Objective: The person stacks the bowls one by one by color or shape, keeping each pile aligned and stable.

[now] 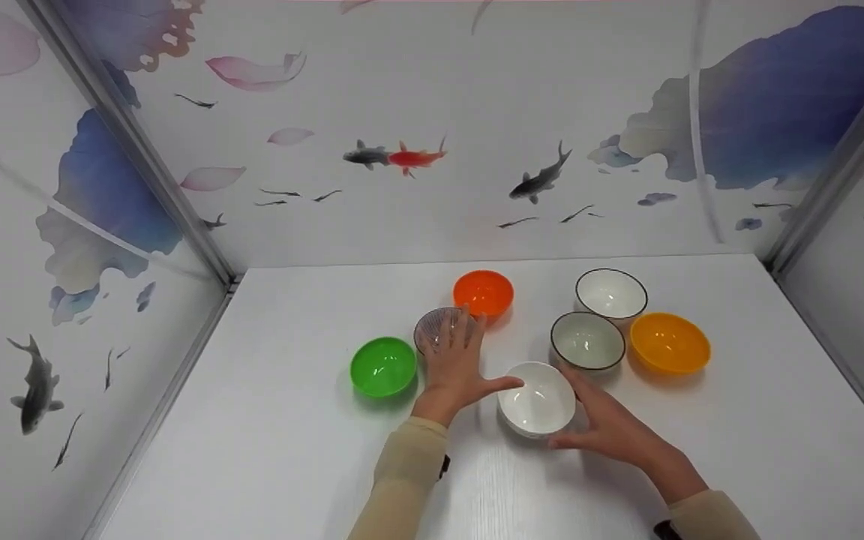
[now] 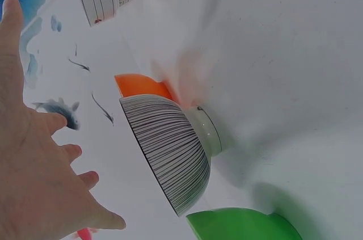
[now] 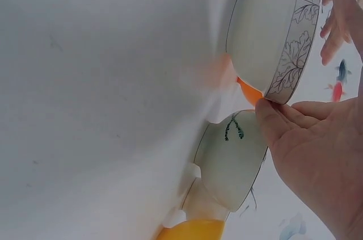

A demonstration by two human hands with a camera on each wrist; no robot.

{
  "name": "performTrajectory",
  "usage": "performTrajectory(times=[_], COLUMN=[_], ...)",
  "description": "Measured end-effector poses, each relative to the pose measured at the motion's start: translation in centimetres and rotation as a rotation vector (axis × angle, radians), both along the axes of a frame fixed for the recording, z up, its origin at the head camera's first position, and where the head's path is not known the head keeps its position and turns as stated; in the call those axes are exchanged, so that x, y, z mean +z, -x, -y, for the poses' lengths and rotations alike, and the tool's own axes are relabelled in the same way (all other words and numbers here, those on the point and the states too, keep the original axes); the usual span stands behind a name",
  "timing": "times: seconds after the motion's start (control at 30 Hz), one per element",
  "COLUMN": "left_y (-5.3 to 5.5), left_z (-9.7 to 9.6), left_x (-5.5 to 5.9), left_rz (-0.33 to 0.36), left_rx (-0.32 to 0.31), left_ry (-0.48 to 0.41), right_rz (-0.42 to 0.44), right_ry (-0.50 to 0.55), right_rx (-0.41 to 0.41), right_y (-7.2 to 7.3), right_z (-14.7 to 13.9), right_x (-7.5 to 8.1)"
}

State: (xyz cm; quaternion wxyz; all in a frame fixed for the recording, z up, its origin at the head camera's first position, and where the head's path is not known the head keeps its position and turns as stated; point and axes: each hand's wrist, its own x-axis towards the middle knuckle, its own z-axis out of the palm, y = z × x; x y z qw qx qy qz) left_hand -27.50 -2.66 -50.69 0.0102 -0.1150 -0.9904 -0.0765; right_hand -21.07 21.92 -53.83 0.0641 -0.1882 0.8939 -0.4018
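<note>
My left hand (image 1: pixel 453 375) is held over the striped bowl (image 2: pixel 167 146) with its fingers spread wide. In the head view those fingers overlap the bowl and reach toward the orange-red bowl (image 1: pixel 483 294). The left thumb overlaps the left rim of a white bowl (image 1: pixel 537 401), which has a leaf-patterned band outside. My right hand (image 1: pixel 616 424) is at that white bowl's right side, fingers nearly straight and fingertips right at its rim, thumb apart at the near side. A green bowl (image 1: pixel 383 367) stands left of the left hand.
Behind the right hand stand a grey-green bowl (image 1: pixel 588 341) with a dark rim, a white dark-rimmed bowl (image 1: pixel 612 292) and a yellow-orange bowl (image 1: pixel 670 343), close together. The white table (image 1: pixel 267 450) meets printed walls (image 1: pixel 432 217) at the back and sides.
</note>
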Motion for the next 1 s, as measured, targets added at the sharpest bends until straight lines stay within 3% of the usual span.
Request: performTrajectory(times=[0.63,1.0], left_y=[-0.28,-0.26], left_z=[0.09,0.09], left_x=[-0.19,-0.57], left_rz=[-0.017,-0.007], left_rx=[-0.011,-0.008], left_ry=[-0.014,-0.017], right_rz=[0.004,0.083], right_ry=[-0.014,0.036], right_rx=[-0.026,-0.059], right_y=[0.15,0.46], right_z=[0.48,0.68], right_x=[-0.13,-0.03])
